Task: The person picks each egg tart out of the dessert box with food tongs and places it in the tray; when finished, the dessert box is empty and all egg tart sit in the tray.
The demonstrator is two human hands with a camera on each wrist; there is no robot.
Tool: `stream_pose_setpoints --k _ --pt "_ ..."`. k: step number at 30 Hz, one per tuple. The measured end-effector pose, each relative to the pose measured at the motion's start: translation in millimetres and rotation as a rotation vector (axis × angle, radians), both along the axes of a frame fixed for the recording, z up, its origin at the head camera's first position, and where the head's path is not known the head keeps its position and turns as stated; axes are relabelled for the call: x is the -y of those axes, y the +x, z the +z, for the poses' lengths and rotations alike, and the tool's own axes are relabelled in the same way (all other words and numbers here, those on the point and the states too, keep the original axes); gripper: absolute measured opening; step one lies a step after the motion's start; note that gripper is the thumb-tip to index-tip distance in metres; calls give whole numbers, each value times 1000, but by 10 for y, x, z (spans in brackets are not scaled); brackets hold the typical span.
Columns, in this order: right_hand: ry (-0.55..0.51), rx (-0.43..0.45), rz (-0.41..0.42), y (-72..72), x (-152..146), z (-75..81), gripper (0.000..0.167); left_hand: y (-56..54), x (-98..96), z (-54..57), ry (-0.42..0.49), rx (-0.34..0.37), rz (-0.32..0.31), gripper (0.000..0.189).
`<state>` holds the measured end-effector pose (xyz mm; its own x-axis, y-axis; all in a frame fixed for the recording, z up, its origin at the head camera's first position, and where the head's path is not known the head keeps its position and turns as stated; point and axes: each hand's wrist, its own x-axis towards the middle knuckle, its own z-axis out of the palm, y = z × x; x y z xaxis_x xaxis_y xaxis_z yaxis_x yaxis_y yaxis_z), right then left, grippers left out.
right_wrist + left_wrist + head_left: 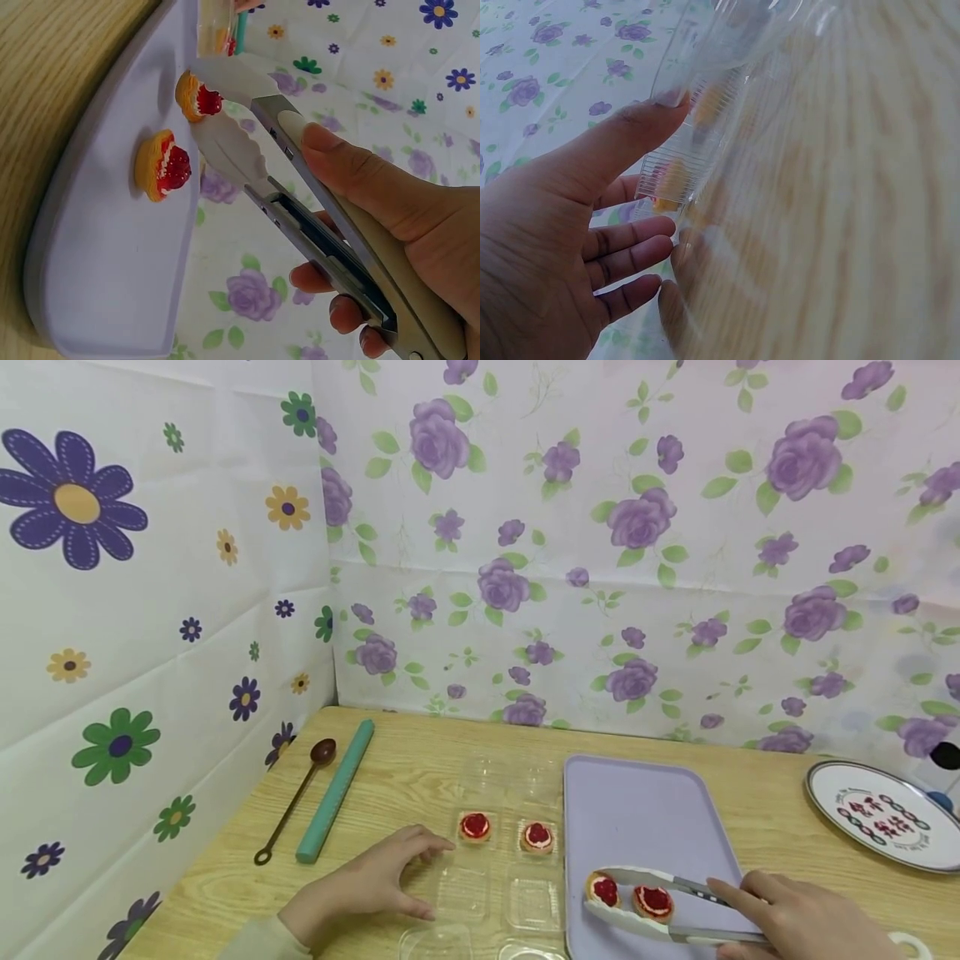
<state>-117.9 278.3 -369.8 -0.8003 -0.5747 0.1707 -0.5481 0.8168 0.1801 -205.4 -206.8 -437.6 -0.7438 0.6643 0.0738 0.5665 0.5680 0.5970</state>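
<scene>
My right hand (810, 914) grips kitchen tongs (330, 210) with pale scalloped tips. The tips stand on either side of a small red-topped tart (198, 97) on the lilac tray (637, 818); whether both touch it I cannot tell. Beside that tart sits a second tart (653, 903). Left of the tray lies a clear plastic container (463, 895) with several compartments, one tart (475, 827) in its left column and another (537, 837) in its right. My left hand (375, 881) is at the container's left edge, fingers loosely bent, thumb (656, 120) at its clear wall.
A brown long-handled spoon (323, 752) and a teal stick (337, 793) lie on the wooden table at the left. To the right of the tray is a decorated white plate (915, 797). Part of a white looped handle (911, 943) shows at the lower right. Flowered sheets hang behind and left.
</scene>
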Motion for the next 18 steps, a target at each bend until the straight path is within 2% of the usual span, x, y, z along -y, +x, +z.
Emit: stream_pose_setpoints --k 9,14,18 --pt "-8 56 23 -31 15 -60 52 -12 5 -11 -1 -4 -1 75" --pt "-6 99 -9 -30 14 -69 56 -13 3 -6 -1 -3 -3 75" --pt "9 102 -25 -21 19 -61 58 -2 5 0 -3 4 -1 75"
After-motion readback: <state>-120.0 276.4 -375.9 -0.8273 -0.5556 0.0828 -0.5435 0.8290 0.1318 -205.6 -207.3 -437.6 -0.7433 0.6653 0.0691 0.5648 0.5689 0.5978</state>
